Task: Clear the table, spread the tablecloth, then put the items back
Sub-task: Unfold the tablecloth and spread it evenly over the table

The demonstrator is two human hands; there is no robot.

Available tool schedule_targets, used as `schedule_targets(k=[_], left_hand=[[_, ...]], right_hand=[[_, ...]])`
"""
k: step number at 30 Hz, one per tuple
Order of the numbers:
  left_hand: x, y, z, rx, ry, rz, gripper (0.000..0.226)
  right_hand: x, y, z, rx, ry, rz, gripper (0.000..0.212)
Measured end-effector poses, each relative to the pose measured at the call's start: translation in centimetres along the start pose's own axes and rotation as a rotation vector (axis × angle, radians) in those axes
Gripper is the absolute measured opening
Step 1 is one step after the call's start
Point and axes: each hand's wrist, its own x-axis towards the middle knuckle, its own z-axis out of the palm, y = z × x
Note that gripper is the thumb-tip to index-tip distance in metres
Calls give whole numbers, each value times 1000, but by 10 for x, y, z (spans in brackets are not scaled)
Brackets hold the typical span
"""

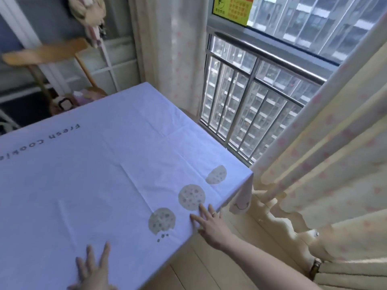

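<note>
Left hand, right hand flat on tablecloth, window railing beyond

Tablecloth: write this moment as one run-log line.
tablecloth: spread, creased | left hand: flat on it | right hand: flat at its edge

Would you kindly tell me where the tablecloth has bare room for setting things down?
The wide middle of the tablecloth, between the lettering and the printed cookies, is bare. Only the near edge is taken, by the left hand and right hand.
</note>
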Motion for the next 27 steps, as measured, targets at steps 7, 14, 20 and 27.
schedule_targets(k=[7, 14, 20, 27], left_hand=[[-17, 5, -27, -9, -171, -62, 133], [-43, -2, -13, -191, -95, -187, 105], [-102, 7, 46, -209, 14, -278, 70], [-154, 42, 90, -331, 165, -330, 79]], right_hand=[[29, 49, -18, -103, -30, 4, 53], [42, 120, -20, -146, -4, 63, 54], [55, 156, -10, -154, -15, -100, 67], [20, 156, 29, -101, 163, -102, 78]])
